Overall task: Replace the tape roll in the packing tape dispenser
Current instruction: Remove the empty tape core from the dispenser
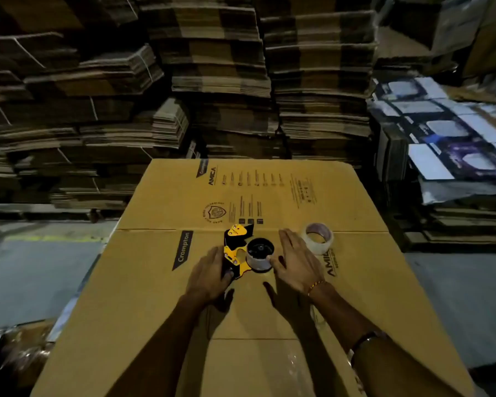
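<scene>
A yellow and black tape dispenser (236, 247) lies on its side on a large flattened cardboard box (161, 282). A nearly spent roll (259, 260) sits on its black hub. My left hand (209, 275) grips the dispenser's handle end. My right hand (294, 260) rests beside the hub with fingers spread, its thumb touching the spent roll's edge. A full roll of clear tape (317, 237) lies flat on the box just right of my right hand.
Tall stacks of flattened cartons (212, 67) fill the background. Printed boxes (447, 133) are piled at the right. Grey floor (35, 267) shows on both sides of the cardboard box.
</scene>
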Motion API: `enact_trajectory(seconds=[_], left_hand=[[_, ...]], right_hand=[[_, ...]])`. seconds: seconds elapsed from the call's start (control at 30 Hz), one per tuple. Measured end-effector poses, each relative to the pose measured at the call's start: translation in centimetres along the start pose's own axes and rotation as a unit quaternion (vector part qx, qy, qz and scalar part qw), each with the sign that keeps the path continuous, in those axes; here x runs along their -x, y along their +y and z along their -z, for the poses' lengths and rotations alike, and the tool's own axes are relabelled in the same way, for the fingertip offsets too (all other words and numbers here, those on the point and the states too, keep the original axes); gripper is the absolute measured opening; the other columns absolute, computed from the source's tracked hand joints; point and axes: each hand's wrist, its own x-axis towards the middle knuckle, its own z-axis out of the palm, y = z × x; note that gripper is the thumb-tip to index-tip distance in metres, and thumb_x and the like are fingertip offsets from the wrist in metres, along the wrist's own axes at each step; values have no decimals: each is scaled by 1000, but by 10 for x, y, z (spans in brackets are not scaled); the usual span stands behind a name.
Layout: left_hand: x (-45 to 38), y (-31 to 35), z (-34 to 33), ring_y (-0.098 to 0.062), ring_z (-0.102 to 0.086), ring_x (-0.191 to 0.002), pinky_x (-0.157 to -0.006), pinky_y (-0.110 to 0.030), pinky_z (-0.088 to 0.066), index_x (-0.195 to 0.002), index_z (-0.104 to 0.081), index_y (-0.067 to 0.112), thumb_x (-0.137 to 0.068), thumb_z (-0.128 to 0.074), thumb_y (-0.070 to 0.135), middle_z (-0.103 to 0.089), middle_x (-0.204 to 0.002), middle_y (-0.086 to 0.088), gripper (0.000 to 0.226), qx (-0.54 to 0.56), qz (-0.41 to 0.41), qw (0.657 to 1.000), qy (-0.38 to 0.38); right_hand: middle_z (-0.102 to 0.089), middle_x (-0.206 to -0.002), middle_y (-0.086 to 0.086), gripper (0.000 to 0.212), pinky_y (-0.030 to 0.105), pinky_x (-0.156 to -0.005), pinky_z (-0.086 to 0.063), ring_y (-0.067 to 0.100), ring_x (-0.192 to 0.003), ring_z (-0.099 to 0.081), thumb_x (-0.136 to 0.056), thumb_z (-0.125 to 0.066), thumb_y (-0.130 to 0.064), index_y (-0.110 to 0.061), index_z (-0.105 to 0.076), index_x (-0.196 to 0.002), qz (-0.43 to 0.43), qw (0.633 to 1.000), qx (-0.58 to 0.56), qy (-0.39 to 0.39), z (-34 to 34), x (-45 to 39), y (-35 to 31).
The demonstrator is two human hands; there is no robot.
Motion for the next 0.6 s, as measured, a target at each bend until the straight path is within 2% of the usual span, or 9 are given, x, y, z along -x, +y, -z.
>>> enact_trajectory(seconds=[0.1, 0.23, 0.4, 0.53, 0.6], left_hand=[[2, -4, -11, -34, -47, -126, -99, -43, -43, -152, -19, 13, -93, -57, 37, -44, -144, -14, 75, 27, 47, 998, -33], [0, -11, -20, -33, -52, -117, -95, -45, -48, -143, -36, 13, -92, -59, 28, -47, -134, -12, 57, 20, 56, 996, -62], [-4, -24, -21, -32, -54, -114, -92, -42, -47, -141, -44, 16, -92, -57, 16, -48, -131, -10, 50, 69, 20, 995, -68], [-6, -39, -16, -32, -52, -116, -95, -41, -46, -142, -45, 14, -91, -56, 8, -49, -133, -11, 52, 73, -6, 994, -83], [-7, -43, -15, -32, -52, -116, -94, -42, -47, -142, -45, 15, -90, -56, 10, -49, -133, -11, 53, 73, -9, 993, -90]], right_hand=[[-30, -159, 8, 66, 38, -110, -37, 26, -142, -33, -97, -46, -43, -14, -24, -152, -10, 999, -11, -51, -14, 4, 5], [-40, -151, 2, 59, 45, -97, -48, 31, -126, -51, -95, -46, -43, -22, -32, -148, -36, 995, -17, -95, -26, 12, 7], [-47, -146, 2, 52, 45, -95, -50, 28, -122, -55, -96, -50, -36, -21, -39, -144, -41, 995, -26, -87, -33, 16, 15], [-45, -145, 1, 58, 47, -92, -51, 29, -119, -57, -93, -50, -46, -23, -33, -144, -63, 995, -38, -72, -41, 13, 22], [-39, -148, -1, 67, 42, -90, -49, 28, -122, -54, -90, -54, -52, -23, -30, -145, -50, 995, -52, -62, -45, 11, 24]])
